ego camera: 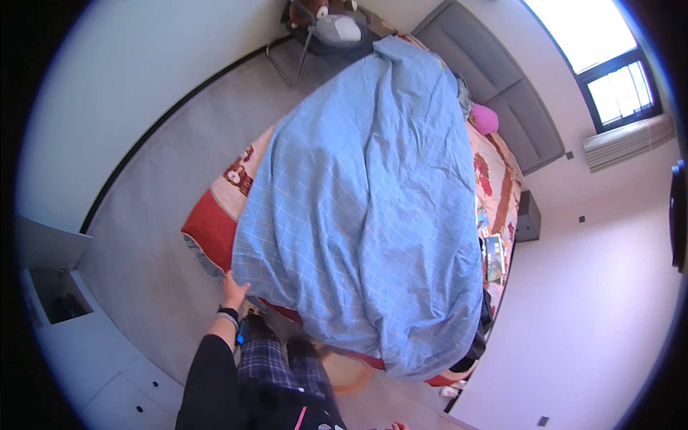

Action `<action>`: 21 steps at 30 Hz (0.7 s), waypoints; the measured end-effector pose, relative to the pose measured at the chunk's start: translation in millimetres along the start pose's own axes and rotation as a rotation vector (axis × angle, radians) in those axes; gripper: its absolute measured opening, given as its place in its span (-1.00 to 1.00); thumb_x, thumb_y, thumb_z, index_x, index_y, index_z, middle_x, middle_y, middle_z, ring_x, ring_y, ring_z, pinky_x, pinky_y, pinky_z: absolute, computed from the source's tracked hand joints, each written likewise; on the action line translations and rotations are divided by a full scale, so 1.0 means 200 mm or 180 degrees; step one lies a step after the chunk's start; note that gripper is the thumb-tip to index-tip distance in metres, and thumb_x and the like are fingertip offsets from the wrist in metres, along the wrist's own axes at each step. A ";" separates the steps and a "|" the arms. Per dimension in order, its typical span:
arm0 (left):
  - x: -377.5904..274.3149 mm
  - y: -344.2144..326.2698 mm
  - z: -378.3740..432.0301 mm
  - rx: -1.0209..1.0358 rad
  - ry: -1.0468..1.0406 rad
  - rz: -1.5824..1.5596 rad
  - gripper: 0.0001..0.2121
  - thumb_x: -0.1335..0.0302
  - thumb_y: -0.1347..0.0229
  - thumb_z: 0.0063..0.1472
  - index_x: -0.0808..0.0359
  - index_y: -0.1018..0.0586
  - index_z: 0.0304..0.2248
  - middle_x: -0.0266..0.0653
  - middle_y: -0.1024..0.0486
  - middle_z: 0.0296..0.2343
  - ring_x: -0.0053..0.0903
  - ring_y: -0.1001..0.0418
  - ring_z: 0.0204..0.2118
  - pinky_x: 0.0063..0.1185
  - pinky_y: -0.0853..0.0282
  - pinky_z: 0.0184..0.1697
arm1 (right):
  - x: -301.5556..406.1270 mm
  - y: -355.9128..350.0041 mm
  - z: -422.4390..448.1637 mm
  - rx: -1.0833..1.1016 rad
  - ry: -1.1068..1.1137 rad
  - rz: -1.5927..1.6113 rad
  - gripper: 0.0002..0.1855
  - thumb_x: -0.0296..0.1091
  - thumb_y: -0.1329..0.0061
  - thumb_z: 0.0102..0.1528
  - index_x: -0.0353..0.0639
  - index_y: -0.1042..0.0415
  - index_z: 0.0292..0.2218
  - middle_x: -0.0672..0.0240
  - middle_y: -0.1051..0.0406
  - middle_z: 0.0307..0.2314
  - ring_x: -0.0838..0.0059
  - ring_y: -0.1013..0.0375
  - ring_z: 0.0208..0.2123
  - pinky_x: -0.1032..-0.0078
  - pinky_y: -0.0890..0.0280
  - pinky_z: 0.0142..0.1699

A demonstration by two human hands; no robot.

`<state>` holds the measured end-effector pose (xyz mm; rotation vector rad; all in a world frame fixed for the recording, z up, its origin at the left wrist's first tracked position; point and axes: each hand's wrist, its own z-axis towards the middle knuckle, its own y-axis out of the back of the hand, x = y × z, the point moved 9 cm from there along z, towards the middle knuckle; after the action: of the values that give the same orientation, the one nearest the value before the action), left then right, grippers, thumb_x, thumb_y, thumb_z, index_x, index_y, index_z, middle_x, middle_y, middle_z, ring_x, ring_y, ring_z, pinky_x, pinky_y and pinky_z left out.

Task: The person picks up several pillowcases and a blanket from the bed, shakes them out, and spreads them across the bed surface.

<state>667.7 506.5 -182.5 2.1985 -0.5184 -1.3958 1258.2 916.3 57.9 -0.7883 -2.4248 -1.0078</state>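
A light blue quilt or duvet cover with a thin white check lies over most of the bed, in long loose folds. My left hand is at its near left corner, gripping the edge; the fingertips are partly hidden by the cloth. Under it shows a patterned bed cover, red at the border, with a bear figure on pale pink. Only some fingertips of my right hand appear at the bottom rim, away from the bedding, and what they do is hidden.
Books and dark cloth lie along the bed's right side. A pink cushion rests near the grey headboard. Past the far left corner stands a chair bearing a plush toy. White cabinets line the lower left.
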 end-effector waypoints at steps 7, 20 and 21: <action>0.18 -0.19 0.27 0.0429 0.0132 0.0207 -0.51 0.37 -0.20 -0.31 0.34 -0.31 -0.32 -0.05 -0.29 -0.40 -0.24 -0.22 -0.29 -0.48 -0.12 -0.20 | 0.61 -0.23 -0.30 -0.0268 0.0262 -0.1331 -0.72 -0.34 0.16 -0.07 -0.28 -0.28 -0.29 0.18 -0.33 -0.42 0.47 -0.28 -0.35 0.57 -0.19 -0.23; 0.15 -0.08 0.33 0.0428 0.0226 0.0086 -0.57 0.45 -0.16 -0.24 0.41 -0.26 -0.34 0.05 -0.24 -0.37 -0.14 -0.20 -0.26 -0.42 -0.11 -0.19 | 0.18 -0.19 -0.29 -0.0253 -0.0007 -0.1056 -0.79 -0.43 0.19 -0.04 -0.33 -0.24 -0.32 0.24 -0.31 -0.51 0.49 -0.37 -0.54 0.65 -0.29 -0.47; 0.15 -0.11 0.33 0.0740 0.0284 0.0020 -0.60 0.42 -0.14 -0.20 0.43 -0.27 -0.37 0.06 -0.26 -0.40 -0.14 -0.21 -0.28 -0.41 -0.12 -0.21 | 0.19 -0.16 -0.27 -0.0245 0.0011 -0.1069 -0.79 -0.43 0.19 -0.04 -0.33 -0.24 -0.32 0.24 -0.31 -0.50 0.49 -0.37 -0.54 0.65 -0.29 -0.47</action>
<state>621.6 494.2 -241.5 2.4268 -0.6845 -1.2823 1217.2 870.7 98.5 -0.4069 -2.5827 -1.2282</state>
